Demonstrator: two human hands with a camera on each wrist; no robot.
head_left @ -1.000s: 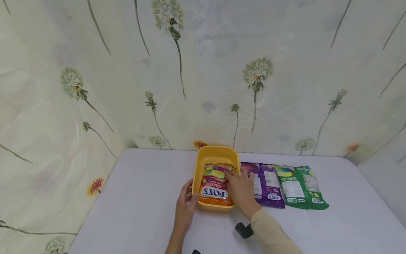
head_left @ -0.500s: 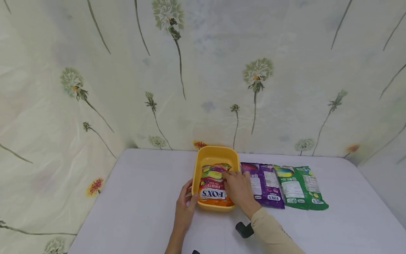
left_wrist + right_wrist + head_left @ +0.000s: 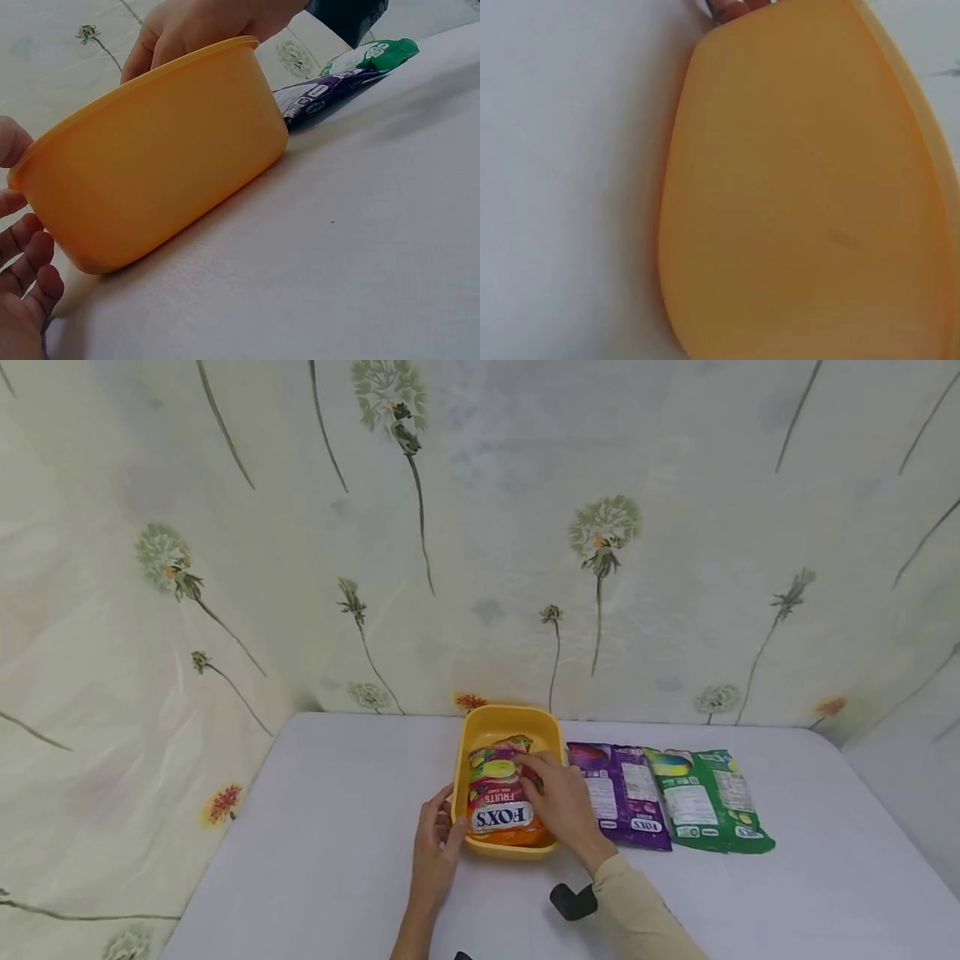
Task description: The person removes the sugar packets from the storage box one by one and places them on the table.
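In the head view a yellow plastic tub stands on the white table. My left hand grips its near left rim, thumb over the edge and fingers outside; the left wrist view shows these fingers against the tub's wall. Inside the tub lies a red and orange Fox's Fruits candy bag. My right hand reaches over the right rim and pinches the bag's right side between thumb and fingers. Those fingertips are partly hidden. Mostly the tub's outer wall fills the right wrist view.
Right of the tub lies a purple Fox's candy bag, and beside it a green one. A black piece shows by my right wrist. Behind the white table hangs a floral sheet.
My right hand has shifted slightly left inside the tub, its fingers now drawn together on the bag. The red bag has moved a little left and tilted. My left hand stays on the rim.
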